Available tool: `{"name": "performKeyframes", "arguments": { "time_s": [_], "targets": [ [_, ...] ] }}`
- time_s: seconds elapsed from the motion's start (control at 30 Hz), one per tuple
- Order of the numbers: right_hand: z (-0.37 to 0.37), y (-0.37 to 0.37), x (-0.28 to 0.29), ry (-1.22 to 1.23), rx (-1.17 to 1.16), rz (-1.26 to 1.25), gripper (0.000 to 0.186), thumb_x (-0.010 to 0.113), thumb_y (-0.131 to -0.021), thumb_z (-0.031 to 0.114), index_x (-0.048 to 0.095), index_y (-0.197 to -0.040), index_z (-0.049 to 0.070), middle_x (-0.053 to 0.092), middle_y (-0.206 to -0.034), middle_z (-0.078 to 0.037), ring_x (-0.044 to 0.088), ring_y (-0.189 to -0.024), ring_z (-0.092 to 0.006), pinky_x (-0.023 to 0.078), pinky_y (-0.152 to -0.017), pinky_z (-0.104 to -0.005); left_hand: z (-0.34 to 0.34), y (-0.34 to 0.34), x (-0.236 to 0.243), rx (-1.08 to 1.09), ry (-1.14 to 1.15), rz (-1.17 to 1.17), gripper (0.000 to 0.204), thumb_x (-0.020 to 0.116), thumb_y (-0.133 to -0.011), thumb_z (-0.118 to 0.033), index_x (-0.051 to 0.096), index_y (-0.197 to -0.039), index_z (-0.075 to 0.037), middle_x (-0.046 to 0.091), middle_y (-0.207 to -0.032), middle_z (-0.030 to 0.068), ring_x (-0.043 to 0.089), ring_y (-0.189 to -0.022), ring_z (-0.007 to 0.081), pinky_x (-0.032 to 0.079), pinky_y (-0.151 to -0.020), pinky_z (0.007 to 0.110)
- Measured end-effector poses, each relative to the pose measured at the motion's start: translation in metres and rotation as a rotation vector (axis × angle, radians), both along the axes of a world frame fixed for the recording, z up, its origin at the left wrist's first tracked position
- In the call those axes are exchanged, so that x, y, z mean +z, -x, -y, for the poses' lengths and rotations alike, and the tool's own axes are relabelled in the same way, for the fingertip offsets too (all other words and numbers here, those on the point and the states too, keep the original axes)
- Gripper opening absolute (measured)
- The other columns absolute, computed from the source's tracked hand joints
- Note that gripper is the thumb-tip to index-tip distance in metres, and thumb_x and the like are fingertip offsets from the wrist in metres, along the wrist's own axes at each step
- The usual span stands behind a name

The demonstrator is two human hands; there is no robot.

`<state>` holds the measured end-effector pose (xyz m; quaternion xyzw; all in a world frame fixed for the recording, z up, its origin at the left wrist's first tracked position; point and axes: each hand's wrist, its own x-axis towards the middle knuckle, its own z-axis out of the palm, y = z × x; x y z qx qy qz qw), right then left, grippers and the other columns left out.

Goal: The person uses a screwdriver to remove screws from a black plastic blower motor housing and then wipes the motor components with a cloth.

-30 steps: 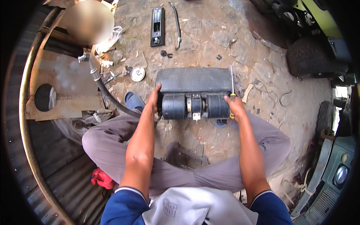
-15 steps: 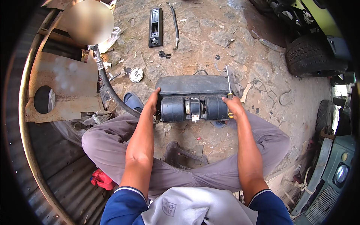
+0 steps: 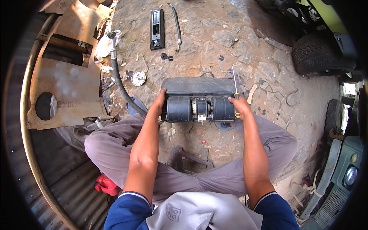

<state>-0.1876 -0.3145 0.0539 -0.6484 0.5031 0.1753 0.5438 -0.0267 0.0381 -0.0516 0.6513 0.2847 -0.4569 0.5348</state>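
Note:
A black blower unit with two drum-shaped housings and a small motor between them sits in front of my crossed legs. My left hand grips its left end, the thumb on top and the other fingers mostly hidden behind the side. At the right end, my right hand is closed round a screwdriver with a yellow and black handle, its shaft pointing away from me. The thumb of that hand presses on the right drum. A thin black wire shows behind the unit.
A thick black hose rises beside my left knee. Ahead lie a long black panel, a short hose and a round dish of small parts. Rusty sheet metal stands left; a tyre is at the right.
The thick hose's upper end has swung up and to the right. A blurred round shape at the upper left is gone. The blower unit sits slightly farther right, with both hands still on it.

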Motion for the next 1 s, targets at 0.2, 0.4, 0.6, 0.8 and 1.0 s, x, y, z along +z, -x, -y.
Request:
{"name": "performKeyframes", "arguments": {
  "time_s": [0.2,0.4,0.6,0.8,1.0],
  "targets": [
    [0.005,-0.007,0.006,-0.052,-0.002,0.017,0.035,0.068,-0.088,0.020,0.063,-0.102,-0.012,0.068,-0.094,-0.018,0.068,-0.075,-0.0246,0.052,-0.064,-0.0418,0.002,-0.003,-0.001,-0.027,0.021,-0.013,0.079,0.037,-0.094,-0.070,0.050,-0.139,-0.006,0.063,-0.127,0.0161,0.066,-0.103,0.0265,0.052,-0.086,0.044],
    [0.010,-0.008,0.002,-0.133,-0.075,0.100,0.036,0.067,-0.088,0.017,0.062,-0.104,-0.014,0.068,-0.095,-0.020,0.068,-0.074,-0.0272,0.053,-0.062,-0.0421,0.003,-0.011,-0.003,-0.062,0.010,-0.013,0.079,0.038,-0.094,-0.070,0.051,-0.138,-0.006,0.063,-0.128,0.0160,0.067,-0.105,0.0274,0.052,-0.088,0.044],
    [0.016,-0.019,-0.001,-0.214,-0.190,0.149,0.034,0.067,-0.088,0.016,0.062,-0.104,-0.013,0.068,-0.093,-0.019,0.069,-0.071,-0.0263,0.054,-0.059,-0.0408,0.000,-0.021,-0.009,-0.095,-0.011,0.014,0.079,0.041,-0.094,-0.070,0.051,-0.138,-0.006,0.063,-0.128,0.0172,0.067,-0.104,0.0279,0.052,-0.090,0.047],
    [0.030,-0.031,-0.018,-0.319,-0.345,0.285,0.029,0.070,-0.087,0.015,0.061,-0.103,-0.007,0.066,-0.090,-0.015,0.066,-0.070,-0.0238,0.055,-0.060,-0.0393,0.006,-0.048,0.017,-0.138,-0.076,0.026,0.094,0.045,-0.087,-0.078,0.042,-0.147,-0.006,0.045,-0.147,0.0214,0.051,-0.127,0.0407,0.045,-0.096,0.060],
    [0.038,-0.042,-0.025,-0.409,-0.539,0.353,0.021,0.071,-0.085,0.013,0.061,-0.099,0.000,0.061,-0.088,-0.010,0.061,-0.074,-0.0217,0.052,-0.063,-0.0388,0.036,-0.048,0.087,-0.305,-0.233,0.442,0.103,0.046,-0.084,-0.079,0.038,-0.147,0.003,0.038,-0.150,0.0284,0.040,-0.138,0.0423,0.031,-0.111,0.052]
  ]
}}
